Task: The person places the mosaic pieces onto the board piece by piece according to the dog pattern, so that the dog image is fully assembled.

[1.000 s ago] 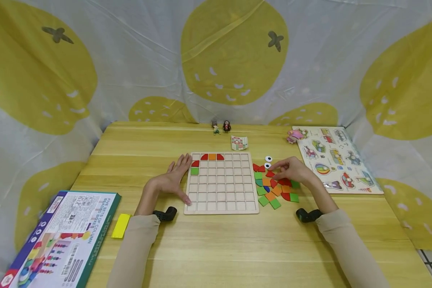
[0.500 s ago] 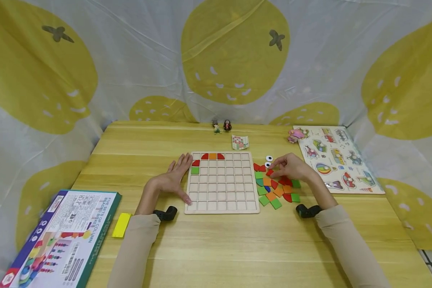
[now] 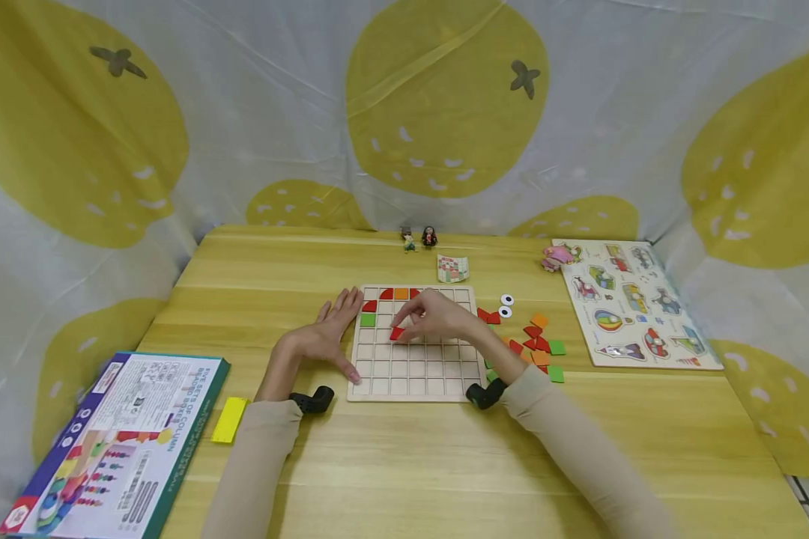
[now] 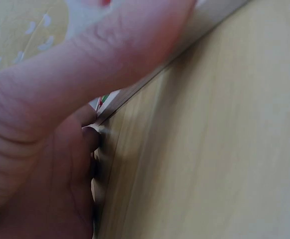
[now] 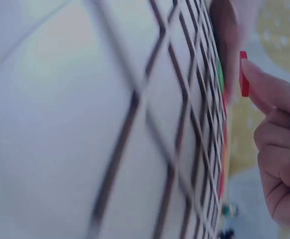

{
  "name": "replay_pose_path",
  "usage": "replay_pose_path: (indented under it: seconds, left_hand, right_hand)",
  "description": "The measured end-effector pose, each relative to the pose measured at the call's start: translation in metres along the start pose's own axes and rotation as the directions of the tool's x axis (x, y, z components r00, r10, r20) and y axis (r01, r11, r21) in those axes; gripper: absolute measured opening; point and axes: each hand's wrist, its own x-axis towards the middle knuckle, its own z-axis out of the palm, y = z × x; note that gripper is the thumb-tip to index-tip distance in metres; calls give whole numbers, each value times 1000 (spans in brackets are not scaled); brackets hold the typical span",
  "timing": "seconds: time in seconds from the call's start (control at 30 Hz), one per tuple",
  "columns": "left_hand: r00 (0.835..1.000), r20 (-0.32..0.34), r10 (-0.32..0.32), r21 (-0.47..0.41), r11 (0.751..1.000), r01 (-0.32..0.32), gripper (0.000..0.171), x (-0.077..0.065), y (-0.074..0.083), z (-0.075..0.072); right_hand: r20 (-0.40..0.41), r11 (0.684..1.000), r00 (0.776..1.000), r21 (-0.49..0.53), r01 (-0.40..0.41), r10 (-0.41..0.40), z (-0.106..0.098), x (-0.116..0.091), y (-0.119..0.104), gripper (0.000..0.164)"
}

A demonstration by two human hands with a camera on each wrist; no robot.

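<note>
While the left hand (image 3: pixel 318 342) touches the gridded wooden board (image 3: pixel 416 369) — spread wide, unclenched | right hand (image 3: pixel 438 317) — pinching red tile (image 5: pixel 244 82) above board

The left sleeve (image 3: pixel 251 468) and the right sleeve (image 3: pixel 580 453) are of the same plain beige cloth, matte and without any visible pattern. Each ends at the wrist in a cuff, with some soft wrinkles in the cloth near it. Next to each cuff there is a small black device, the left wrist device (image 3: pixel 315 400) and the right wrist device (image 3: pixel 485 394). Both have a smooth, rounded body, and the left one is bent like an elbow.
</note>
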Motion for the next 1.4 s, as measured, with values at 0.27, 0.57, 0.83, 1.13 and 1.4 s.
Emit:
replay_pose_path:
  seconds: [0.27, 0.57, 0.83, 1.13, 1.4]
  left_hand:
    - [1000, 14, 5, -8, 1000, -4, 150, 0, 0, 0]
    - [1000, 12, -9, -12, 1000, 9, 150, -3, 1, -2]
    - [1000, 12, 4, -38, 999, -4, 150, -2, -1, -1]
    - [1000, 8, 5, -30, 1000, -5, 150, -2, -1, -2]
    - [1000, 3, -3, -32, 999, 3, 151, -1, -1, -1]
  right_hand:
    - [-33, 997, 999, -79, 25, -28, 35, 43, -16, 18]
    - [-70, 998, 997, -69, 12, -17, 37, 47, -17, 20]
    - [-94, 999, 995, -26, -25, 23, 39, 51, -17, 16]
    - [-63, 1000, 998, 18, -18, 20, 39, 58, -21, 21]
    - [-124, 999, 992, 18, -27, 29, 2, 23, -6, 21]
